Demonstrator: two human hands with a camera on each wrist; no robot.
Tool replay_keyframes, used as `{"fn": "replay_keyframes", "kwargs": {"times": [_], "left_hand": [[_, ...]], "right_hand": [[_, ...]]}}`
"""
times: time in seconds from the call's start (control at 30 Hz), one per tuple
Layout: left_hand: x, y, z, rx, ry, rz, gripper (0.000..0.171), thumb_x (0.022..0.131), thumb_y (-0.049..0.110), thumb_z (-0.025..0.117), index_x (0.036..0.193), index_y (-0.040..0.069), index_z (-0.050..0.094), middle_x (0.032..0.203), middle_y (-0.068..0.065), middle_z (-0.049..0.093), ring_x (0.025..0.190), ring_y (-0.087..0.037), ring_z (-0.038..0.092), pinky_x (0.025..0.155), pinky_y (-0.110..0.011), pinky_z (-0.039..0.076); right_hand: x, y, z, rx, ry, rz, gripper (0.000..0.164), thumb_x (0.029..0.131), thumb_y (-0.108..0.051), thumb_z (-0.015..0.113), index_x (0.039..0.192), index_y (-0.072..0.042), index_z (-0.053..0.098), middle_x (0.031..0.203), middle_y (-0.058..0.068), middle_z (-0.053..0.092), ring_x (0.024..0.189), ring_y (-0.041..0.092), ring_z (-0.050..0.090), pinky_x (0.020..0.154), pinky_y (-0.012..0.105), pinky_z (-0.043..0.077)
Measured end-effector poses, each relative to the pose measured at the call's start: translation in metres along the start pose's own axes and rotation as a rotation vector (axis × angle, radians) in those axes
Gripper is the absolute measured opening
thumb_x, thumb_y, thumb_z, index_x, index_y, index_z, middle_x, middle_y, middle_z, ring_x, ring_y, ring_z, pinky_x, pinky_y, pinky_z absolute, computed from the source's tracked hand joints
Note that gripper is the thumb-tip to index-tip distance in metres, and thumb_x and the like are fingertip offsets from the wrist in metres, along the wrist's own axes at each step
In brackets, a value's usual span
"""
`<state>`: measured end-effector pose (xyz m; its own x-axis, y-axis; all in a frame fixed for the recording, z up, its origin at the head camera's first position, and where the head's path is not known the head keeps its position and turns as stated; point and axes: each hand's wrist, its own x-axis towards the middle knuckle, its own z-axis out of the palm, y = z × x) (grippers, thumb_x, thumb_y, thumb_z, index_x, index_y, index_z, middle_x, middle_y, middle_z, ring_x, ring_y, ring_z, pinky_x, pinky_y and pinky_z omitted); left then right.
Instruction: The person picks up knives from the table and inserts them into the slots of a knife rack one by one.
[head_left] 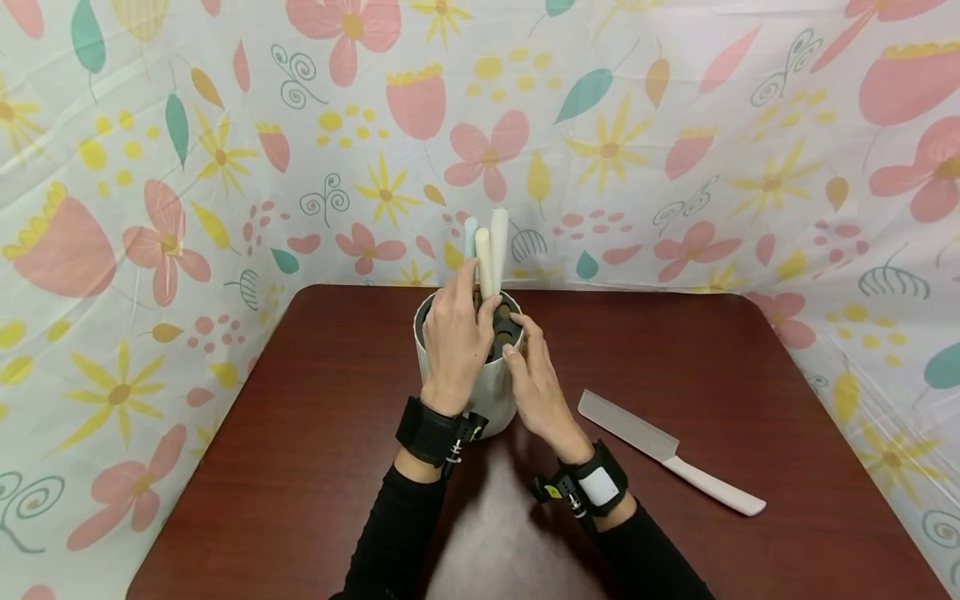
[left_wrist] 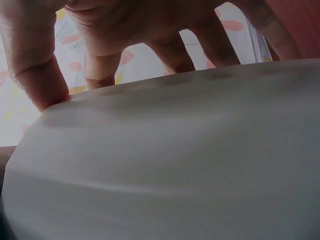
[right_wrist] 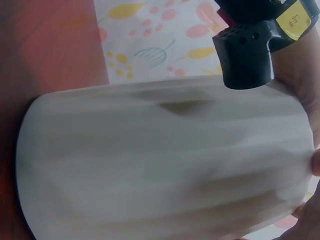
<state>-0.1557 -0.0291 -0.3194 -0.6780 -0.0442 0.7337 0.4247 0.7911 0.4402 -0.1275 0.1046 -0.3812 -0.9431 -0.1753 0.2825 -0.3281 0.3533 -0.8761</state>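
A white ribbed knife holder [head_left: 491, 396] with a dark slotted top stands near the back of the table. Upright in it are a pale blue handle [head_left: 470, 237], a cream handle [head_left: 483, 254] and a white handle [head_left: 499, 237]. Over the holder's top reaches my left hand [head_left: 459, 337], its fingers spread beside the handles; the left wrist view shows fingertips dipping behind the rim [left_wrist: 165, 82]. My right hand [head_left: 536, 383] touches the rim's right side with extended thumb and fingers. Parts of the slotted top are hidden by the left hand.
A cleaver [head_left: 630, 425] with a white handle lies on the brown table [head_left: 315, 467], right of the holder, its handle pointing toward the front right. Behind the table hangs a flowered cloth [head_left: 637, 167], which also runs along both sides.
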Motion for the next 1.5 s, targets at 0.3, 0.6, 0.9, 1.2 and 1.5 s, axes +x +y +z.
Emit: {"fn": "replay_keyframes", "kwargs": {"times": [0.3, 0.6, 0.9, 1.2, 1.5], "left_hand": [[0.001, 0.0, -0.006, 0.022, 0.041, 0.048, 0.051, 0.098, 0.03, 0.068, 0.142, 0.008, 0.054, 0.12, -0.015, 0.068, 0.104, -0.033, 0.062, 0.09, -0.043, 0.053], [-0.002, 0.005, -0.019, 0.006, 0.002, 0.06, 0.05, 0.102, 0.029, 0.062, 0.146, 0.009, 0.051, 0.133, -0.018, 0.061, 0.116, -0.036, 0.055, 0.094, -0.048, 0.048], [-0.011, 0.018, -0.04, 0.046, -0.024, 0.052, 0.05, 0.105, 0.03, 0.056, 0.151, 0.013, 0.046, 0.139, -0.016, 0.056, 0.127, -0.036, 0.05, 0.099, -0.053, 0.045], [-0.03, 0.029, -0.06, 0.08, -0.028, 0.044, 0.05, 0.107, 0.037, 0.049, 0.153, 0.017, 0.044, 0.141, -0.013, 0.055, 0.13, -0.034, 0.048, 0.102, -0.055, 0.043], [-0.045, 0.036, -0.076, 0.066, -0.003, 0.064, 0.052, 0.106, 0.036, 0.053, 0.154, 0.018, 0.044, 0.144, -0.014, 0.054, 0.131, -0.035, 0.05, 0.095, -0.053, 0.046]], "right_hand": [[0.004, -0.01, -0.013, -0.029, 0.023, 0.007, 0.055, 0.109, -0.041, 0.04, 0.159, -0.024, 0.025, 0.164, 0.011, 0.026, 0.152, 0.032, 0.028, 0.115, 0.065, 0.034], [0.004, -0.02, -0.027, -0.087, 0.041, -0.013, 0.056, 0.109, -0.044, 0.039, 0.159, -0.021, 0.03, 0.168, 0.008, 0.023, 0.157, 0.031, 0.022, 0.121, 0.063, 0.026], [-0.008, -0.039, -0.036, -0.135, 0.098, -0.065, 0.048, 0.109, -0.043, 0.042, 0.155, -0.031, 0.039, 0.169, 0.002, 0.023, 0.157, 0.033, 0.02, 0.118, 0.068, 0.025], [-0.035, -0.058, -0.048, -0.148, 0.17, -0.136, 0.045, 0.108, -0.029, 0.047, 0.153, -0.032, 0.043, 0.167, -0.001, 0.028, 0.156, 0.03, 0.024, 0.117, 0.065, 0.026], [-0.059, -0.07, -0.065, -0.133, 0.227, -0.152, 0.051, 0.106, -0.018, 0.049, 0.153, -0.036, 0.043, 0.167, -0.009, 0.028, 0.153, 0.022, 0.028, 0.099, 0.066, 0.041]]}}
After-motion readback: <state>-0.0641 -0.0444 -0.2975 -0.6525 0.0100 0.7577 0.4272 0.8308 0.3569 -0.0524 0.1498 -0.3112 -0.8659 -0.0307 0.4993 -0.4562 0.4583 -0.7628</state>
